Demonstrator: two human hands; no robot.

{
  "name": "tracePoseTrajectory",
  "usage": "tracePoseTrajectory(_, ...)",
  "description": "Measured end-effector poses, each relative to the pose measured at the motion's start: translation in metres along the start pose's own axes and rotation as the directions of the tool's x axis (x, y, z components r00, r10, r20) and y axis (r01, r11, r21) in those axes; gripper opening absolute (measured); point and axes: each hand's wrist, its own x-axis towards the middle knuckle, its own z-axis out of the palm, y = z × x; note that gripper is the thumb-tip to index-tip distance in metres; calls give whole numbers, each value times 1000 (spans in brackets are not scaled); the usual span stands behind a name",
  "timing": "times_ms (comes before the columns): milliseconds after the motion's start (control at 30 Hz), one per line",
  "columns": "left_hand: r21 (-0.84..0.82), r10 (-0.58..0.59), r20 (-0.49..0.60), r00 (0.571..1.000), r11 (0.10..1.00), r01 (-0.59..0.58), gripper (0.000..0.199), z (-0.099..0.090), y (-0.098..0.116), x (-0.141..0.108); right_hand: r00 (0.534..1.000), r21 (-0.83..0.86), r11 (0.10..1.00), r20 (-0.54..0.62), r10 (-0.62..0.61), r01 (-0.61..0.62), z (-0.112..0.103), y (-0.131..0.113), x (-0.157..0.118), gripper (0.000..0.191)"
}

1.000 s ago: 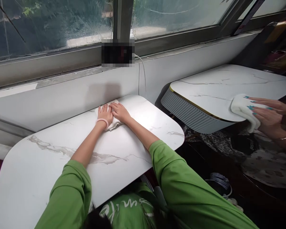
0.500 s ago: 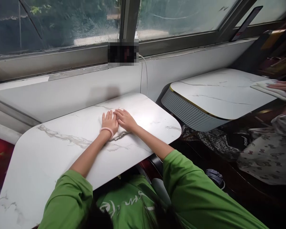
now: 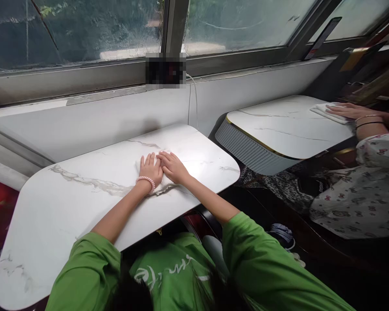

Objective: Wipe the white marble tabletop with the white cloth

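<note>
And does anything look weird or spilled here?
Yes: a dark, blocky blur at the windowsill looks odd because it hides whatever is there. I see no spill; the grey streaks on the white table look like marble pattern.

Bright green with white writing across the front, the wearer's shirt [image 3: 171, 287] stands out against a white table [image 3: 68, 211] streaked with grey-brown marble veining, a plain white cloth [image 3: 164, 187] and a pink bracelet [image 3: 151, 182]. To the right, a second table [image 3: 288, 125] repeats the white marble look, finished with gold trim [image 3: 262, 143] above a pale grey ribbed side [image 3: 248, 149], while another white cloth [image 3: 324, 110] pairs with a co-worker's off-white top [image 3: 359, 207], printed with small reddish bows and darker motifs. Behind, a white wall [image 3: 100, 125] meets a grey window frame [image 3: 174, 34].
</note>
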Motion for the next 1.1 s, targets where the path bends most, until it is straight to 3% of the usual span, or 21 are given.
tracePoseTrajectory(800, -16, 4, -7, 1000, 1000, -4, 49, -1, 0, 2, 1000, -4, 1000, 8, 2, -2, -1, 2, 1, 51)
tracePoseTrajectory(900, -5, 0, 12, 1000, 1000, 0, 51, -5, 9, -11, 999, -46, 998, 41, -32, 34, -4, -1, -11, 51)
tracePoseTrajectory(1000, -3, 13, 32, 999, 1000, -13, 54, -8, 26, -41, 991, -70, 990, 72, -117, 122, -9, -11, -42, 52)
tracePoseTrajectory(1100, -18, 68, 15, 998, 998, -68, 56, -10, 39, -71, 991, -89, 988, 49, -122, 126, -12, -28, -74, 53)
